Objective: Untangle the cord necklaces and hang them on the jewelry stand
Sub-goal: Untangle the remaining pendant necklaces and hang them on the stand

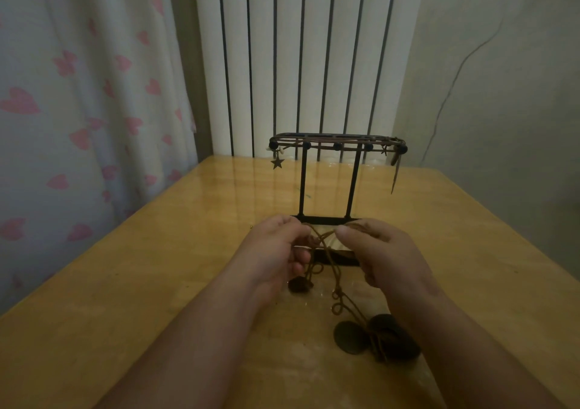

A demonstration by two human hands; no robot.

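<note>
Wooden table [125, 283]: glossy, yellow-brown, filling the lower half of the view; all the smaller items stood on or over it.

Curtain [78, 94]: pale with pink hearts, at nine to ten o'clock beyond the table's edge.

Radiator [288, 47]: white, ribbed in tall vertical columns, at twelve o'clock behind the table; a thin cable [455, 72] ran down the wall at two o'clock.

Jewelry stand [337, 144]: dark metal, upright at twelve o'clock from the hands; two posts rose from a flat base to a barred top rail; a star charm [277, 162] hung off the rail's nine o'clock end and a long slim charm [396, 170] off its three o'clock end.

Left hand [273, 248]: raised over the table just in front of the stand's base; fingers curled, pinching the cords.

Right hand [386, 251]: level with the left and just beside it at three o'clock; thumb and fingers closed, pinching the same bundle.

Cord necklaces [326, 261]: brown, tangled, bridging the two hands and trailing toward six o'clock in small loops onto the table.

Disc pendants [351, 336]: two, dark and round, lying on the table at the cords' six o'clock end, touching each other.

Small dark pendant [299, 284]: just beneath the left hand; its shape could not be made out.
</note>
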